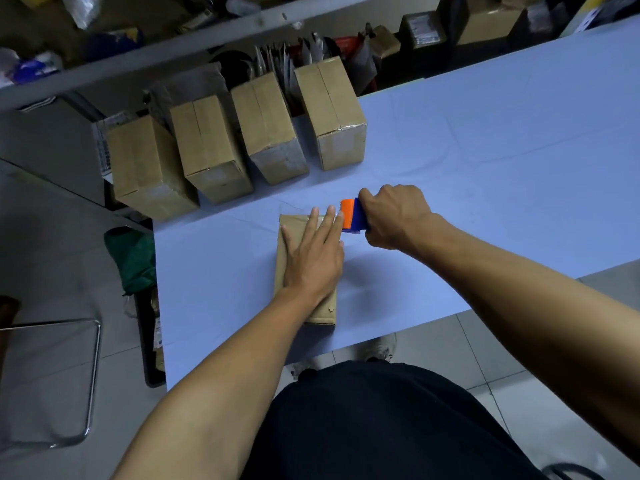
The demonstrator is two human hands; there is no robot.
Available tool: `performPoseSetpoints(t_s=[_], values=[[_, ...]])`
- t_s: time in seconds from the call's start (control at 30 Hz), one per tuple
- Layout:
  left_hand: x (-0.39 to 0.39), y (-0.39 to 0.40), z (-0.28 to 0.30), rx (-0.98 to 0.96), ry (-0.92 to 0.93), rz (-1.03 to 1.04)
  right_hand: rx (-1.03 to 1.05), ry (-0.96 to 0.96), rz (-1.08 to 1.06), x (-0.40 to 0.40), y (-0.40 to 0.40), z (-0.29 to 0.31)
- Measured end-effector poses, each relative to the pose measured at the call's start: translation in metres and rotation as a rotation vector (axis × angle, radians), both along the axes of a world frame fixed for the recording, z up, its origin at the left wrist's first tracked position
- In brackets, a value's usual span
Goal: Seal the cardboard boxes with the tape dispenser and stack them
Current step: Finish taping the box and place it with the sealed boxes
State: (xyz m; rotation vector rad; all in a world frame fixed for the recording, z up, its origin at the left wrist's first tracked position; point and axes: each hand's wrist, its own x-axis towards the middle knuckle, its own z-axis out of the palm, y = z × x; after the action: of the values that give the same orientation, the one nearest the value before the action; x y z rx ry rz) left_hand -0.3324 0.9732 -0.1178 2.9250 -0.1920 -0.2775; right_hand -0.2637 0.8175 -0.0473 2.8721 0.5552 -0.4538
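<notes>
On table [485,168], left hand [311,258] flat on box [294,233], right hand [394,216] gripping dispenser [353,216]; risks crooked tape if box slips.

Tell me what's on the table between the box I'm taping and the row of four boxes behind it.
Nothing: in the head view only bare table separates the box from the row of boxes.

Both forearms stretched forward, left hand [313,258] flat, fingers straight and spread, right hand [393,216] fisted, knuckles up
</notes>
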Motion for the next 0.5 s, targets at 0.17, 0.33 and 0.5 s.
performPoseSetpoints(t_s=[0.17, 0.33, 0.5], values=[[0.0, -0.002, 0.0, 0.026, 0.021, -0.005, 0.034, -0.022, 0.014, -0.002, -0.006, -0.003], [0.001, -0.001, -0.002, 0.0, 0.018, 0.016, 0.093, -0.096, -0.029, -0.003, 0.009, -0.003], [0.005, -0.006, 0.0, -0.023, 0.024, 0.065, 0.085, -0.142, -0.048, 0.001, 0.022, 0.001]])
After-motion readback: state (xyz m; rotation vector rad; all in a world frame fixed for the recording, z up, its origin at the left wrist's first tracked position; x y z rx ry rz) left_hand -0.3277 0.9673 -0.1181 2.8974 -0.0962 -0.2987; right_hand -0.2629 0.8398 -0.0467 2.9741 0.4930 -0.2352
